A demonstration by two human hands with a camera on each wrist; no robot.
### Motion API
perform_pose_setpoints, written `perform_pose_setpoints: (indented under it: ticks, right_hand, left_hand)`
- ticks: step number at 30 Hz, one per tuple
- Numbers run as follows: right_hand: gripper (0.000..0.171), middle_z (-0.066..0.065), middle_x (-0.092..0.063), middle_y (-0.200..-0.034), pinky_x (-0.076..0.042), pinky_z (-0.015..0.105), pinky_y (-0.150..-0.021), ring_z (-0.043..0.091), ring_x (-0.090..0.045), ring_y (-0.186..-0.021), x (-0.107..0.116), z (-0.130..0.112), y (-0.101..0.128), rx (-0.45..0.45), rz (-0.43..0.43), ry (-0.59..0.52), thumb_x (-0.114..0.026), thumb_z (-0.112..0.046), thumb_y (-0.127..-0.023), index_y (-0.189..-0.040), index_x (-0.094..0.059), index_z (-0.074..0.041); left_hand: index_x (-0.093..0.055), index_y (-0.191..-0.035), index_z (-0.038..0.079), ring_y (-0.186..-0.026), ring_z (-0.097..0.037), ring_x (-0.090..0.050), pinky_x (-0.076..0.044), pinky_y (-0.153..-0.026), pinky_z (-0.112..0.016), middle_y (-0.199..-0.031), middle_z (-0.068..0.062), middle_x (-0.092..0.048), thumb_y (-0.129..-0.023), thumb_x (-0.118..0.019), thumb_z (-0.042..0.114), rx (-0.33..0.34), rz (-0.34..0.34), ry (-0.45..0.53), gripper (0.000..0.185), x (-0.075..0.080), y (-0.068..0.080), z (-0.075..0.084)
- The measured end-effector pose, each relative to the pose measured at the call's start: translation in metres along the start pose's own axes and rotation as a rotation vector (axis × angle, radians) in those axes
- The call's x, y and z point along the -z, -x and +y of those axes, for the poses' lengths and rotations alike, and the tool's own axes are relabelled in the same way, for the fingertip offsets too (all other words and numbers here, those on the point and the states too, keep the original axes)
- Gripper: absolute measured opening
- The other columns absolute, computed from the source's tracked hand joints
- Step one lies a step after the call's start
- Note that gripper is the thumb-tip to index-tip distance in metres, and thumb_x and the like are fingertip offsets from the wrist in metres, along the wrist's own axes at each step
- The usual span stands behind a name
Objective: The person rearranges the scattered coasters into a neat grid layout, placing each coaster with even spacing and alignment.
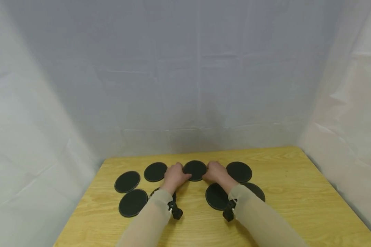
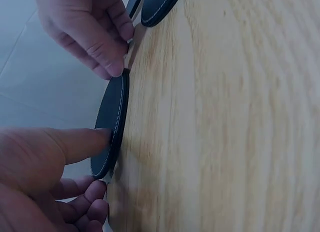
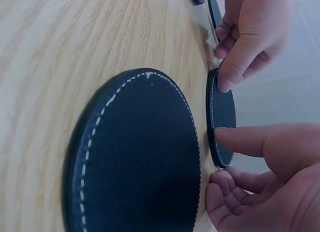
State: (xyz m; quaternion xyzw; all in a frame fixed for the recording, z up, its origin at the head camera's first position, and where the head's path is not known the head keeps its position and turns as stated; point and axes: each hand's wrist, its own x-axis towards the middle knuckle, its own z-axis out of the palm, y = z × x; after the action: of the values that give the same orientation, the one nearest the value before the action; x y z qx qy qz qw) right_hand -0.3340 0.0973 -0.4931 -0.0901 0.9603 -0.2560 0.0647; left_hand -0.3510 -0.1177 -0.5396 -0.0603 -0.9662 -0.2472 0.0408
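Observation:
A round black coaster (image 1: pixel 195 170) with pale stitching round its rim lies near the table's back edge, between the two hands. My left hand (image 1: pixel 175 176) holds its left side, thumb on the top face and the other fingers curled at the edge. On the opposite side my right hand (image 1: pixel 216 171) grips the rim in the same way. In the right wrist view, the right thumb (image 3: pixel 240 140) presses the stitched border of that coaster (image 3: pixel 223 109). The left thumb (image 2: pixel 87 143) does likewise in the left wrist view.
More black coasters lie flat on the wooden table (image 1: pixel 296 206). To the left are a back one (image 1: pixel 156 172), an outer one (image 1: pixel 127 181) and a front one (image 1: pixel 133 203); others (image 1: pixel 239 172) sit right, some partly under the forearms. White sheeting (image 1: pixel 185 85) hangs behind.

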Motion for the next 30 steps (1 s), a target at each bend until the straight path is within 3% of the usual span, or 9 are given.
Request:
perform_pose_setpoints:
  ticks: [2,7,9,12,15,21,22,25,30]
  right_hand:
    - [0.040,0.022,-0.074,-0.127,-0.059,0.053,-0.095,0.039,-0.072,-0.112,0.001,0.002,-0.001,-0.001,0.013,-0.027,-0.083,-0.017,-0.096,-0.127,-0.075,0.006]
    - [0.028,0.015,-0.068,-0.100,-0.050,0.044,-0.078,0.029,-0.061,-0.086,0.003,0.010,0.001,-0.019,0.053,-0.113,-0.080,-0.013,-0.097,-0.116,-0.072,0.006]
    - [0.029,0.015,-0.069,-0.102,-0.052,0.044,-0.081,0.029,-0.063,-0.089,0.005,0.012,0.002,-0.032,0.072,-0.131,-0.079,-0.013,-0.098,-0.119,-0.072,0.007]
    - [0.040,0.020,-0.073,-0.121,-0.058,0.050,-0.095,0.035,-0.071,-0.110,0.010,0.014,0.006,-0.053,0.097,-0.133,-0.078,-0.014,-0.101,-0.133,-0.070,0.008]
    - [0.046,0.022,-0.072,-0.135,-0.056,0.056,-0.104,0.040,-0.069,-0.125,0.016,0.017,0.009,-0.067,0.121,-0.132,-0.077,-0.015,-0.101,-0.140,-0.067,0.008]
    - [0.045,0.021,-0.073,-0.133,-0.056,0.057,-0.102,0.040,-0.069,-0.123,0.024,0.024,0.015,-0.083,0.130,-0.111,-0.077,-0.014,-0.103,-0.141,-0.067,0.006]
    - [0.044,0.021,-0.073,-0.133,-0.056,0.057,-0.102,0.040,-0.070,-0.122,0.025,0.026,0.016,-0.083,0.128,-0.102,-0.077,-0.014,-0.103,-0.141,-0.067,0.005]
    - [0.042,0.021,-0.073,-0.132,-0.057,0.056,-0.100,0.040,-0.070,-0.121,0.028,0.031,0.018,-0.078,0.128,-0.083,-0.078,-0.013,-0.103,-0.139,-0.068,0.005]
    - [0.039,0.020,-0.074,-0.127,-0.058,0.055,-0.098,0.039,-0.071,-0.117,0.030,0.039,0.020,-0.062,0.120,-0.068,-0.079,-0.012,-0.101,-0.135,-0.070,0.005]
  left_hand:
    - [-0.070,-0.111,0.002,-0.085,-0.030,-0.068,-0.057,-0.079,-0.053,-0.098,-0.011,-0.071,-0.094,-0.089,0.039,-0.006,0.009,0.023,0.045,-0.003,-0.002,-0.001]
    - [-0.068,-0.118,-0.003,-0.094,-0.034,-0.070,-0.058,-0.089,-0.053,-0.105,-0.015,-0.073,-0.097,-0.087,0.024,0.019,-0.008,0.121,0.040,0.022,0.023,0.033]
    - [-0.067,-0.124,-0.005,-0.101,-0.036,-0.072,-0.058,-0.093,-0.053,-0.112,-0.018,-0.074,-0.098,-0.086,0.024,0.009,-0.002,0.131,0.044,0.021,0.025,0.036]
    - [-0.067,-0.131,-0.006,-0.109,-0.039,-0.073,-0.058,-0.096,-0.053,-0.119,-0.021,-0.076,-0.098,-0.087,0.026,-0.013,0.012,0.131,0.050,0.018,0.024,0.041]
    - [-0.066,-0.132,-0.006,-0.109,-0.039,-0.073,-0.058,-0.096,-0.054,-0.117,-0.021,-0.076,-0.097,-0.088,0.027,-0.026,0.012,0.144,0.053,0.016,0.023,0.047]
    - [-0.065,-0.133,-0.007,-0.100,-0.035,-0.072,-0.058,-0.093,-0.054,-0.106,-0.016,-0.076,-0.097,-0.087,0.024,-0.033,-0.008,0.173,0.052,0.011,0.024,0.058]
    - [-0.065,-0.133,-0.005,-0.099,-0.032,-0.072,-0.058,-0.091,-0.051,-0.105,-0.014,-0.076,-0.098,-0.087,0.029,-0.060,0.007,0.179,0.054,0.002,0.019,0.051]
    - [-0.066,-0.131,-0.006,-0.093,-0.030,-0.071,-0.059,-0.088,-0.050,-0.101,-0.012,-0.075,-0.097,-0.087,0.026,-0.071,0.009,0.189,0.051,-0.003,0.021,0.056]
    - [-0.067,-0.128,-0.005,-0.095,-0.033,-0.071,-0.058,-0.089,-0.053,-0.104,-0.015,-0.075,-0.096,-0.088,0.023,-0.034,-0.004,0.165,0.048,-0.003,0.028,0.070]
